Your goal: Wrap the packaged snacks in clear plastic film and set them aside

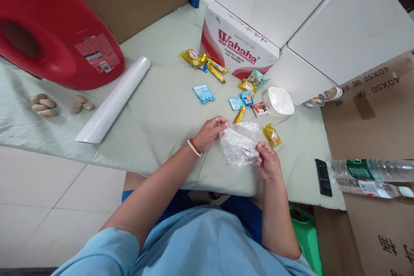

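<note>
Both my hands grip a clear crumpled plastic bag (241, 143) just above the pale green tablecloth (161, 108). My left hand (211, 131) pinches its upper left edge; a ring and a bead bracelet show. My right hand (268, 160) pinches its lower right corner. A yellow snack packet (272, 135) lies just right of the bag. Several more small snack packets (247, 100) are scattered beyond it, blue, yellow and red. A white bowl (278, 101) stands to their right.
A roll of clear plastic bags (113, 101) lies at the left, with brown nuts (45, 105) and a big red jug (54, 30) beyond. A Wahaha carton (237, 47), white boxes, cardboard (371, 108), two water bottles (371, 177) and a black remote (323, 177) stand around.
</note>
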A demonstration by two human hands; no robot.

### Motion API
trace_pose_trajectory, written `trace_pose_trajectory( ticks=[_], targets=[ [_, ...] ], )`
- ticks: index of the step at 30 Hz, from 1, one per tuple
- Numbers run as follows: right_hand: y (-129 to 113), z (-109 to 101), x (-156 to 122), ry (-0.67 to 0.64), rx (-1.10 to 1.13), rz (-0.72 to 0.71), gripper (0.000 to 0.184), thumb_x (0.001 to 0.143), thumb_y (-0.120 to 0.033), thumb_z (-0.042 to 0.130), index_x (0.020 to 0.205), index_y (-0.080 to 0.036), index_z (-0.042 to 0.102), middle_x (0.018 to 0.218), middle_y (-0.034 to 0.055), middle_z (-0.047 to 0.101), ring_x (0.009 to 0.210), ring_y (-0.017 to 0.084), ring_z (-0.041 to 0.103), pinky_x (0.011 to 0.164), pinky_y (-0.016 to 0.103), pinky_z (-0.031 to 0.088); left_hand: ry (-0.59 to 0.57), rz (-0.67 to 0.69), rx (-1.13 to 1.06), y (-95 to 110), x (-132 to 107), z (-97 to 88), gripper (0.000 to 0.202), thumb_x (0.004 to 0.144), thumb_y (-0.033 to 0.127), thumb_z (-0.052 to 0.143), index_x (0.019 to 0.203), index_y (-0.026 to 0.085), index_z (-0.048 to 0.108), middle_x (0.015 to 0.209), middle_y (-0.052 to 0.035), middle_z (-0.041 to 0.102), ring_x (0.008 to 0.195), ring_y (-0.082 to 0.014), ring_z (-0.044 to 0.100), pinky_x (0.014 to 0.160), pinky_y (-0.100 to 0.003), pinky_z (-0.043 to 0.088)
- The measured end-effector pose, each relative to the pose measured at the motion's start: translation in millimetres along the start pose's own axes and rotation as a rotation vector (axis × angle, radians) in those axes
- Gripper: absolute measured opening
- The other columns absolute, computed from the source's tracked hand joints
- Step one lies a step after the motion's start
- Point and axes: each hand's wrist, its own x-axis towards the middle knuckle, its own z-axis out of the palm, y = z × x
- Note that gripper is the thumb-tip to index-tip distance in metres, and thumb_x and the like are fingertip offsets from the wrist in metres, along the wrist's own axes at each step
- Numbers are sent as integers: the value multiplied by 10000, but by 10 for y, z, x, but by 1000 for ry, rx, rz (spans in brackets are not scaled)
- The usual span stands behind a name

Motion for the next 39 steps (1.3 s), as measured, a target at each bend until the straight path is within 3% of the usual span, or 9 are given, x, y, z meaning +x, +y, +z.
trace_pose_trajectory(
  ticks=[5,10,14,17,22,25,28,35,39],
  targets=[
    [59,-14,0,7,-153,-72,404,714,-532,910,850,-202,721,657,-58,542,498,64,353,445,212,276,-103,-149,-4,10,12,-49,740,762,869,696,888,142,754,695,-58,676,544,-150,588,493,-266,435],
    [-12,-75,105,-37,-364,-238,323,793,-523,856,904,-227,790,738,-24,634,643,118,479,609,260,413,-163,-163,43,-4,-22,-27,500,668,566,960,881,167,745,768,-24,701,644,-131,617,592,-230,461],
    [-104,-66,208,-108,-536,-318,296,848,-527,792,920,-240,809,808,10,701,707,159,555,675,311,455,-256,-131,124,-6,-58,3,501,734,612,897,880,157,747,789,-37,692,652,-133,597,585,-234,449],
    [-164,-10,252,-116,-677,-420,276,871,-508,764,928,-243,814,878,45,722,759,192,604,699,348,488,-252,-107,180,-4,-61,-6,483,685,575,934,827,163,727,730,-4,643,588,-97,510,518,-207,360],
    [-204,206,268,-93,-804,-677,360,887,-445,778,1218,-305,780,1182,77,695,1082,253,640,923,424,538,-233,-77,225,-3,-56,-5,486,662,567,946,786,175,687,668,31,562,513,-65,367,461,-214,223],
    [-193,353,316,-126,-856,-780,194,903,-409,776,1062,-308,820,1198,64,711,1179,271,613,1081,478,463,-226,-61,254,6,-55,15,472,673,552,941,793,175,684,663,32,542,545,-80,402,493,-224,264],
    [-216,419,311,-74,-877,-813,127,949,-380,718,924,-295,809,1080,51,735,1097,261,630,1067,478,461,-176,-48,238,11,-47,24,451,681,519,939,815,182,671,663,41,540,545,-82,415,507,-228,289],
    [-325,218,-310,182,-969,-1041,110,980,-291,664,1039,-298,757,1129,82,697,1098,286,625,1056,514,473,4,-10,21,-16,41,-39,488,690,452,916,897,223,537,844,8,700,697,-145,672,650,-263,528],
    [-8,133,-799,216,-1128,-1151,214,954,-188,680,1112,-322,734,1109,78,683,948,264,626,829,467,555,87,72,-101,-4,74,-64,410,715,357,870,881,228,517,857,9,729,835,-188,750,817,-332,605]
  ],
)
